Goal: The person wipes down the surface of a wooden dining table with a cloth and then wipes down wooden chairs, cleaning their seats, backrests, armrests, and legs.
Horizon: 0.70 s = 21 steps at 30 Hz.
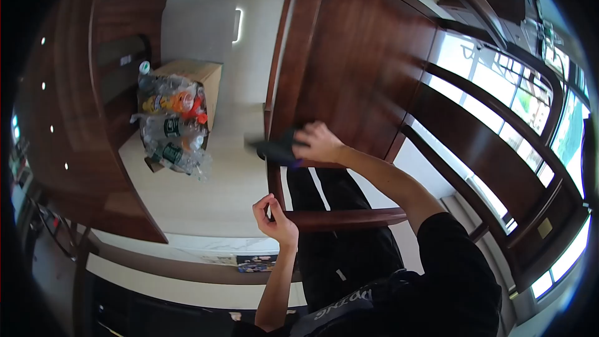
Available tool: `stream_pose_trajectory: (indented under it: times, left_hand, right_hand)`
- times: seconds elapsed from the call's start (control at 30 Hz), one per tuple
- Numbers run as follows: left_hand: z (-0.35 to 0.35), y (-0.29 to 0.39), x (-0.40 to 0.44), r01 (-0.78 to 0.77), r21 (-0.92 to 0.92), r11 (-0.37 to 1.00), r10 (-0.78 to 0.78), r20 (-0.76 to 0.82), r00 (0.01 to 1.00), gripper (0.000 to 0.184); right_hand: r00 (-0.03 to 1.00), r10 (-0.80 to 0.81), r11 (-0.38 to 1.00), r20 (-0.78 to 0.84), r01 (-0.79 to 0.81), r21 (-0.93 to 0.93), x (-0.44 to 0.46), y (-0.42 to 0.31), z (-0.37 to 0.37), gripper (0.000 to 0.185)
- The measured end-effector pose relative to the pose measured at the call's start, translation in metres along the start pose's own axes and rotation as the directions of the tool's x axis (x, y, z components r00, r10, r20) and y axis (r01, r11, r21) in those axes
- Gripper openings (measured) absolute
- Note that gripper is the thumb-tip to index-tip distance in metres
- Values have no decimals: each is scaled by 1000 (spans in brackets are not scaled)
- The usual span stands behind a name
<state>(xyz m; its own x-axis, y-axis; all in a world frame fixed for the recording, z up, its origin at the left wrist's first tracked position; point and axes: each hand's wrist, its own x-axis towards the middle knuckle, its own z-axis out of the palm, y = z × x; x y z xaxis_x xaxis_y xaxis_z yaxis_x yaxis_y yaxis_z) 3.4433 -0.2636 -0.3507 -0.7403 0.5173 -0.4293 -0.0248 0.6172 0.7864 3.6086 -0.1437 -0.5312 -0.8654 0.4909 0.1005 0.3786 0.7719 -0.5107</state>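
My right hand grips a dark cloth, smeared by motion, with a hint of purple along its lower edge. The cloth lies at the near-left edge of a reddish-brown wooden seat. Lower down, my left hand hangs in the air beside the end of a wooden rail. Its thumb and fingertips meet in a loop, and nothing shows between them. My legs in black trousers with white stripes are under the rail.
A cardboard box with several plastic bottles stands on the pale floor to the left. Beyond it is a glossy dark wooden panel. A slatted wooden backrest rises at right before bright windows.
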Motion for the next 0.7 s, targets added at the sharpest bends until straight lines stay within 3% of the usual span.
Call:
stream_pose_trajectory:
  times: [0.03, 0.1, 0.17, 0.2, 0.27, 0.3, 0.33, 0.37, 0.4, 0.43, 0.5, 0.6, 0.67, 0.7]
  left_hand:
    - [0, 0, 1, 20, 7, 1000, -20, 3, 1000, 9]
    - [-2, -1, 2, -7, 27, 1000, 7, 26, 1000, 9]
    - [-4, -1, 2, -45, 70, 997, 42, 38, 998, 10]
    - [-3, 3, 2, -29, 74, 997, 27, 30, 999, 10]
    - [-3, 2, 2, -44, 92, 995, 40, 43, 998, 9]
    - [-4, 2, 2, -53, 104, 993, 48, 45, 998, 9]
    - [-2, 3, 1, -58, 114, 992, 53, 43, 998, 9]
    - [0, 4, 1, -42, 114, 993, 40, 22, 999, 9]
    - [-1, 6, 0, -23, 117, 993, 22, 8, 1000, 8]
    - [-3, 6, -4, -20, 128, 992, 19, 11, 1000, 8]
    - [-2, 1, 0, -39, 96, 995, 39, -1, 999, 8]
    - [-2, 2, 1, -36, 98, 995, 36, 2, 999, 8]
    - [1, 3, 0, -26, 84, 996, 25, 7, 1000, 8]
    - [0, 2, 2, -30, 99, 995, 29, 11, 1000, 8]
  right_hand:
    - [978, -184, 983, 100, 185, 4, -13, -1, -3, 26]
    - [980, -188, 982, 70, 188, 10, -21, 32, -12, 19]
    - [969, -178, 978, 172, 155, 139, -6, 89, -50, 13]
    - [996, -68, 990, 59, 60, 124, 3, 121, -73, 10]
    - [961, 271, 949, -58, -277, -148, 8, 205, -110, 8]
    - [922, 229, 847, -313, -347, -403, 10, 243, -131, 16]
    - [879, 256, 766, -403, -439, -470, 8, 289, -146, 26]
    - [593, 507, 642, -625, -744, -185, 8, 326, -145, 28]
    - [354, 624, 496, -696, -868, 3, 18, 325, -158, 29]
    - [311, 636, 461, -706, -887, 25, 19, 332, -160, 29]
    - [324, 599, 495, -732, -869, 20, 19, 314, -143, 27]
    - [603, 466, 727, -647, -678, -109, 1, 226, -114, 27]
    - [794, 437, 870, -422, -492, -24, -29, 145, -91, 31]
    - [694, 716, 655, 73, -705, 272, -38, 106, -92, 28]
